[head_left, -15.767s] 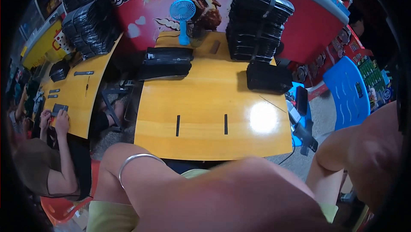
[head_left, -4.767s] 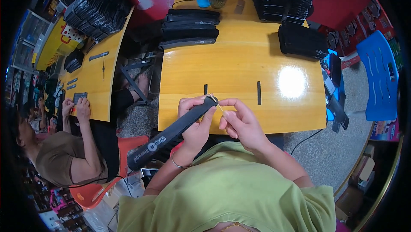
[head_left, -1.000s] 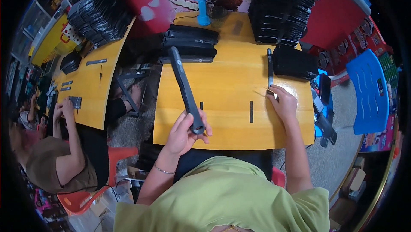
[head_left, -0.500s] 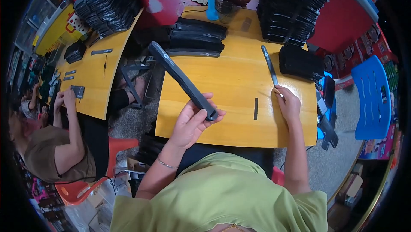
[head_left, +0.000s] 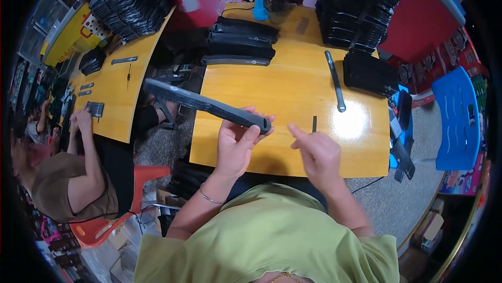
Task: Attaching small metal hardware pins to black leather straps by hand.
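Holding a long dark-grey strap bundle (head_left: 206, 104) slantwise above the near-left part of the worktop (head_left: 293, 82), far end out past the left edge. Left hand (head_left: 236, 147) pinches it close to the right end, thumb on one side, fingers on the other, rounded tip just showing. Most of the length hangs unsupported, so it will probably want to tip; firm thumb pressure should steady it, short of creasing.

Right hand (head_left: 320, 160) apart, just right of the tip, part-curled, index pointing toward it. Blurred; cannot tell whether anything is pinched there. Best approach, in my judgement: come in at the rounded end from the right with light fingertips, letting the left hand anchor, edges kept flush.

Loose strap (head_left: 334, 82) lies flat beside a black bundle (head_left: 368, 74); keep the right sleeve side wide of it. Narrow black strip (head_left: 315, 122) lies just beyond the right hand; avoid dragging it.
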`<state>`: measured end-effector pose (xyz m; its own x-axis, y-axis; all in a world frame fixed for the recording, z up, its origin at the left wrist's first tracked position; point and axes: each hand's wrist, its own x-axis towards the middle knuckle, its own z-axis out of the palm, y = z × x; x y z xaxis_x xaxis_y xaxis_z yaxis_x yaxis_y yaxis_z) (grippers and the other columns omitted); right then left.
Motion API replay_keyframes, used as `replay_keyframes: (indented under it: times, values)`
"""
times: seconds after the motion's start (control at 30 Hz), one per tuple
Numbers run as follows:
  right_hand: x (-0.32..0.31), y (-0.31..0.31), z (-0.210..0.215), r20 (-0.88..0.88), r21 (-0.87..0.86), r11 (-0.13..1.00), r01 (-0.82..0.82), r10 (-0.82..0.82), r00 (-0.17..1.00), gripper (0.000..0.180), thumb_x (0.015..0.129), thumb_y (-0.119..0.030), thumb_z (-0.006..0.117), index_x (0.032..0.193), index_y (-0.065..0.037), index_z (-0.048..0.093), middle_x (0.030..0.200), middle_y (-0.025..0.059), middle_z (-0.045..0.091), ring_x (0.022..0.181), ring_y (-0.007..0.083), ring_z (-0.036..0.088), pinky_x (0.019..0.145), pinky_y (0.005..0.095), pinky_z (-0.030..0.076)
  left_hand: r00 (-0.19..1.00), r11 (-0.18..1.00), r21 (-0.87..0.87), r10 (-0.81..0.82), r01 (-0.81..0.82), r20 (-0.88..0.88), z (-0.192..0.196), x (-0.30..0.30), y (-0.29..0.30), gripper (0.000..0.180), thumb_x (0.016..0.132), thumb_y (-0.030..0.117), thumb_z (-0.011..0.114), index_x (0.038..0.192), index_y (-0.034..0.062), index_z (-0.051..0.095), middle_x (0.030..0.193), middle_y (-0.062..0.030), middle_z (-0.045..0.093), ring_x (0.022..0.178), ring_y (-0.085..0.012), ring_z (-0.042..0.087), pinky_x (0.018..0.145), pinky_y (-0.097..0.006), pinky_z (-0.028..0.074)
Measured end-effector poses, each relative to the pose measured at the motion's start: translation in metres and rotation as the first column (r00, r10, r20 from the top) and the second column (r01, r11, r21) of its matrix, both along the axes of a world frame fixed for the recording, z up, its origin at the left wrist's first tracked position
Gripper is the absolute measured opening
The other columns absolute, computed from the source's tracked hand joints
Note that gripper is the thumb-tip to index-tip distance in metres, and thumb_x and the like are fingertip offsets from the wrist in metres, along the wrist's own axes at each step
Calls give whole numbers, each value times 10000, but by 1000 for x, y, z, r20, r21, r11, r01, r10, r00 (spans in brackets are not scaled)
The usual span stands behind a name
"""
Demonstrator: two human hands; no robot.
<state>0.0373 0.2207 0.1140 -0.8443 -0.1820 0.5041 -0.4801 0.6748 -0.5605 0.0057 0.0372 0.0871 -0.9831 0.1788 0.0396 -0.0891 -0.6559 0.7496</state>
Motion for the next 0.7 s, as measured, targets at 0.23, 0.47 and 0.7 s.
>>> replay_keyframes:
  times: [0.23,0.47,0.7]
  values:
    - [5,-20,0,53,-95,995,-24,29,998,481,718,104,582,1161,-78,620,677,81,623,598,211,605,559,317,467,990,993,-19,118,-119,-76,3,2,7,353,854,-1,605,1179,21,468,1062,-124,597,1073,-323,575,885,-422,525]
    - [5,-20,-6,53,-47,999,12,-10,999,469,733,86,597,1164,-96,622,687,80,630,608,216,613,552,308,474,985,986,-36,158,-161,-75,-1,1,7,358,855,3,604,1178,22,450,1049,-121,595,1064,-327,579,888,-436,523]
    - [6,-21,-6,50,23,998,65,-66,997,457,748,63,605,1168,-117,624,703,83,644,598,215,625,550,306,493,978,980,-41,192,-196,-84,-3,-1,8,354,826,-43,626,1149,6,492,1039,-115,602,1057,-291,587,889,-387,522]
